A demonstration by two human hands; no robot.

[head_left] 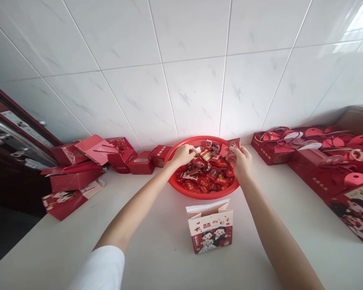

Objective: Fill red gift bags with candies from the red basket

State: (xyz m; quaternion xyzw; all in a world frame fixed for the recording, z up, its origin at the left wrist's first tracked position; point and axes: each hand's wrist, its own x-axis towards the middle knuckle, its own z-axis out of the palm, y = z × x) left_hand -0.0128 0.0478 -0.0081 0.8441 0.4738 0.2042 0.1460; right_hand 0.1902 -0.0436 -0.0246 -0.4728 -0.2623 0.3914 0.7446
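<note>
A round red plastic basket [199,196] full of wrapped sweets [204,177] stands against the wall. Over its left rim, my left hand [184,155] is closed in a pinch on a small white item [197,150]. At the right rim my right hand [242,160] grips a red wrapped packet [234,143], its fingers partly hidden behind the hand. In front of the basket, an upright paper gift box [211,233] with a cartoon couple has its top flaps open.
Red boxes [75,179] are piled at the left, with smaller red boxes [141,163] beside the basket. Many red boxes with handles [311,169] line the right side. White tiles rise behind the white table [151,249].
</note>
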